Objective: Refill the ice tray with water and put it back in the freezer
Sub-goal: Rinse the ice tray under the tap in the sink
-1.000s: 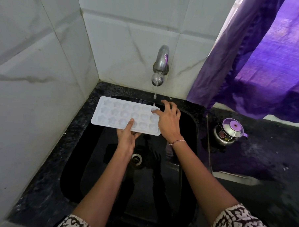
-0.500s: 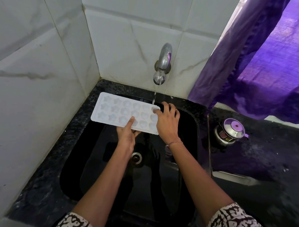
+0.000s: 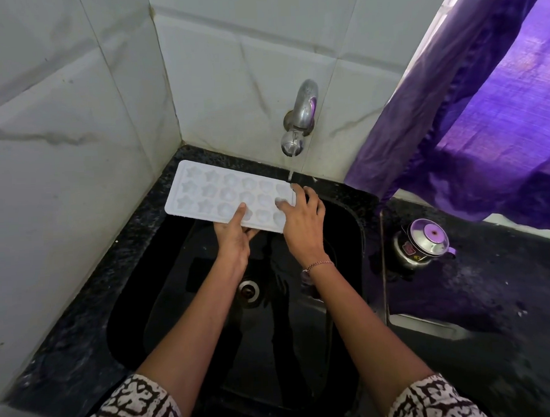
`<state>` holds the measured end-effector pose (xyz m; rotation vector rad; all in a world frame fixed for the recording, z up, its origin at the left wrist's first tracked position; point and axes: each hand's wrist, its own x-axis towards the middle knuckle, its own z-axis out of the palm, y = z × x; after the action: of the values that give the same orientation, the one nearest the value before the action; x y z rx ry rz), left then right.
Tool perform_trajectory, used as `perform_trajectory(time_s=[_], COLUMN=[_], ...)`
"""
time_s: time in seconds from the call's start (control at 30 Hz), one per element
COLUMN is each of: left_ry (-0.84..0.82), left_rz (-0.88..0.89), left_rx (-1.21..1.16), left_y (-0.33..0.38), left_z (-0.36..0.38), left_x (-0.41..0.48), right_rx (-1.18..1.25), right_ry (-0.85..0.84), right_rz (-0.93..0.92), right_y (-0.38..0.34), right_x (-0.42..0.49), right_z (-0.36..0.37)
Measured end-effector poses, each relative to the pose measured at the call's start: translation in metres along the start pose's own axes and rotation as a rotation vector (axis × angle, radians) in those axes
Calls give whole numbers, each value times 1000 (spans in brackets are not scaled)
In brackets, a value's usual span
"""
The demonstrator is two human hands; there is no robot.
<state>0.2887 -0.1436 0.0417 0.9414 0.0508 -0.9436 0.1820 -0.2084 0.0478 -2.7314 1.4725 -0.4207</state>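
Left hand (image 3: 234, 238) and right hand (image 3: 302, 219) each grip the white ice tray (image 3: 203, 192) under the tap (image 3: 299, 119); no readable writing

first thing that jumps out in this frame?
The white ice tray, held by both hands over the black sink, its right end under a thin stream from the wall tap. Next, the purple curtain at upper right, above a small steel lidded pot on the counter.

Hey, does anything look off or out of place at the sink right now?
Only slightly: the tap's thin stream lands at the ice tray's right end by the right hand, so most moulds sit clear of it.
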Motion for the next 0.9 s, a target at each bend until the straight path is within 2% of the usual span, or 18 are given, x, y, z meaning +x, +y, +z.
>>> perform_trajectory(time_s=[0.2,0.4,0.53,0.63,0.77,0.9], left_ry=[1,23,48,43,33,29], left_rz=[-5,-15,-12,-5,-29,-54], left_rx=[6,15,-4,5,26,46], left_y=[-4,-6,-5,-5,-7,-8], left_z=[-1,-3,-3,-1,2,0], left_x=[3,7,10,11,10,12], right_rx=[-50,9,167,240,259,296], right_ry=[54,-61,43,25,48,20], right_rz=[46,-36,-77,-166,-107,-144], right_y=[4,9,11,12,10,13], right_x=[1,0,-12,-25,-29,-29], right_z=[3,7,11,13,13,9])
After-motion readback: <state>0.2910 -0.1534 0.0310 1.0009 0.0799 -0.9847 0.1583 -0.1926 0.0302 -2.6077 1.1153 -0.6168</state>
